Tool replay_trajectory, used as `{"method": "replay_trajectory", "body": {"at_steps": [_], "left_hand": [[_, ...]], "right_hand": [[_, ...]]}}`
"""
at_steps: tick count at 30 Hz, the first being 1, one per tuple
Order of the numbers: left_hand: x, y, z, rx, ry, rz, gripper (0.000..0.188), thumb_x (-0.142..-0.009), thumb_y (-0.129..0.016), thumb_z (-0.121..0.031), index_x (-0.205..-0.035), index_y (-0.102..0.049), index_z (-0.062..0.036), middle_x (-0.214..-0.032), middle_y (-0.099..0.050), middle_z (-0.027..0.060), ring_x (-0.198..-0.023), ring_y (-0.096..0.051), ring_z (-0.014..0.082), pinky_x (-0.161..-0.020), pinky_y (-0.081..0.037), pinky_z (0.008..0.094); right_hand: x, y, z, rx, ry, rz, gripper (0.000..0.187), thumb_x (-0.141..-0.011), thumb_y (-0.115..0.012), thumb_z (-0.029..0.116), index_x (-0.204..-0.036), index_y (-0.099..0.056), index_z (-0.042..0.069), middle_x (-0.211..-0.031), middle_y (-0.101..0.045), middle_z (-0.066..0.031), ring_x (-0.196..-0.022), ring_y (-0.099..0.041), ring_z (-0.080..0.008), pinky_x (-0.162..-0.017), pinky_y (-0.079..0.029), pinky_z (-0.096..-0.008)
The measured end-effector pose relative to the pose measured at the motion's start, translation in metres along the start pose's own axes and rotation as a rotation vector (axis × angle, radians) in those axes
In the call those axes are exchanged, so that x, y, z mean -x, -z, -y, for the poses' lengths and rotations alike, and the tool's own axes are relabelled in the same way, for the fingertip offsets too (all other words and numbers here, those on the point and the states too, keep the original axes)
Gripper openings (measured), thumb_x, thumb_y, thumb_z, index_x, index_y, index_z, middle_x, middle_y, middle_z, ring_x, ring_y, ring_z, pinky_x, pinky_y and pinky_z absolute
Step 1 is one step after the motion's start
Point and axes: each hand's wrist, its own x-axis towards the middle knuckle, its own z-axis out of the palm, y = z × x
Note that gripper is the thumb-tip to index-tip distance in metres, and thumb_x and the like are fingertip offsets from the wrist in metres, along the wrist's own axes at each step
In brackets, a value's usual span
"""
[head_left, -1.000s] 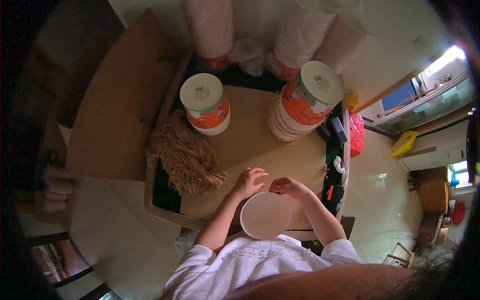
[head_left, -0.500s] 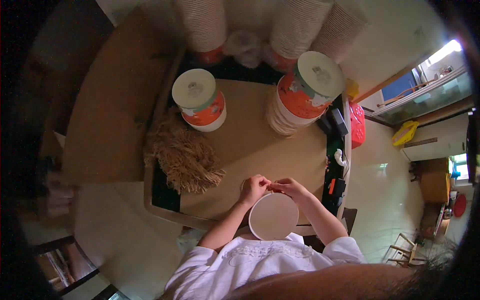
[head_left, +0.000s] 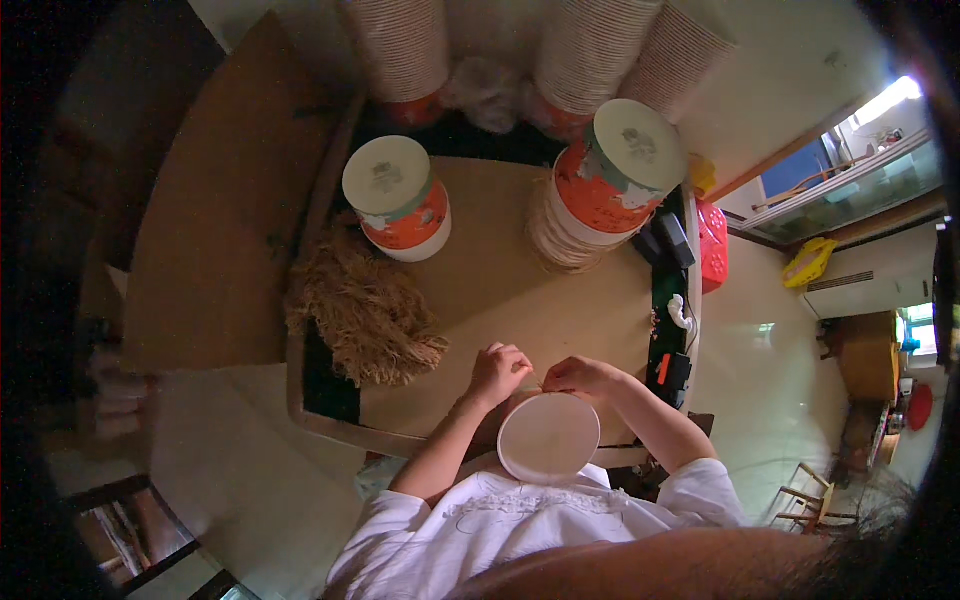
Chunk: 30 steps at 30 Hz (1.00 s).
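Observation:
A round white paper tub lies tipped against my white shirt at the near table edge, its pale round end facing up at me. Just beyond its far side are both hands, a small gap between them. The fingers of my left hand are pinched together, raised slightly. My right hand pinches close to the tub's far side. What seems to be a thin strand runs between the fingertips; it is too fine to make out well. To the left lies a shaggy bundle of brown fibre cords.
Two upturned orange-and-white tubs stand farther back: a left tub and a right tub with pale cord wound round it. Tall stacks of tubs line the back. Small black-and-orange items and crumpled white paper lie along the right edge.
My hands have moved apart from nearly touching, the left drawing up and away to the left. The tub has stayed almost in place.

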Motion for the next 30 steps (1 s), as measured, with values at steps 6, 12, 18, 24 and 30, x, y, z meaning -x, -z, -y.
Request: {"method": "replay_trajectory", "body": {"at_steps": [6, 12, 18, 24, 30], "left_hand": [[-0.004, 0.004, -0.006, 0.214, -0.115, 0.154, 0.005, -0.068, -0.065, -0.013, -0.071, -0.064, -0.009, -0.073, -0.061, 0.0043, -0.075, -0.058, 0.023, -0.069, -0.045, 0.0344], [-0.002, -0.004, -0.015, 0.128, -0.056, 0.09, 0.005, -0.069, -0.064, -0.009, -0.073, -0.063, -0.0068, -0.074, -0.062, 0.0069, -0.072, -0.058, 0.0233, -0.067, -0.047, 0.0334], [0.008, -0.014, -0.015, 0.365, 0.159, -0.072, 0.01, -0.074, -0.062, -0.006, -0.083, -0.058, -0.0046, -0.069, -0.059, 0.0063, -0.065, -0.059, 0.0175, -0.057, -0.047, 0.0287], [0.012, 0.013, -0.039, 0.499, 0.316, 0.122, 0.013, -0.074, -0.062, -0.009, -0.084, -0.057, -0.0027, -0.071, -0.062, 0.0088, -0.069, -0.061, 0.0186, -0.062, -0.048, 0.03], [0.025, 0.016, -0.041, 0.395, 0.201, 0.247, 0.01, -0.076, -0.061, -0.005, -0.084, -0.059, -0.0001, -0.076, -0.063, 0.0083, -0.07, -0.06, 0.015, -0.063, -0.047, 0.0274]], "right_hand": [[0.008, -0.013, 0.013, -0.121, -0.009, -0.078, 0.015, -0.081, -0.058, 0.016, -0.087, -0.062, 0.003, -0.072, -0.057, 0.0003, -0.063, -0.048, -0.0058, -0.053, -0.037, -0.0187], [0.01, -0.01, 0.007, -0.17, -0.029, -0.112, 0.013, -0.081, -0.058, 0.016, -0.084, -0.061, 0.004, -0.069, -0.054, 0.0022, -0.06, -0.046, -0.0042, -0.05, -0.036, -0.0179], [0.004, -0.021, -0.002, -0.453, -0.012, -0.256, 0.01, -0.083, -0.055, 0.015, -0.081, -0.054, 0.005, -0.071, -0.054, -0.0007, -0.059, -0.048, -0.0065, -0.05, -0.038, -0.0184], [0.003, -0.024, -0.002, -0.619, 0.176, -0.354, 0.008, -0.083, -0.056, 0.012, -0.079, -0.052, 0.006, -0.069, -0.053, -0.001, -0.06, -0.049, -0.0081, -0.053, -0.04, -0.0202], [0.006, -0.035, 0.007, -0.665, 0.233, -0.497, 0.008, -0.083, -0.057, 0.012, -0.079, -0.052, 0.008, -0.069, -0.051, 0.0011, -0.061, -0.047, -0.0073, -0.053, -0.039, -0.0208]]}}
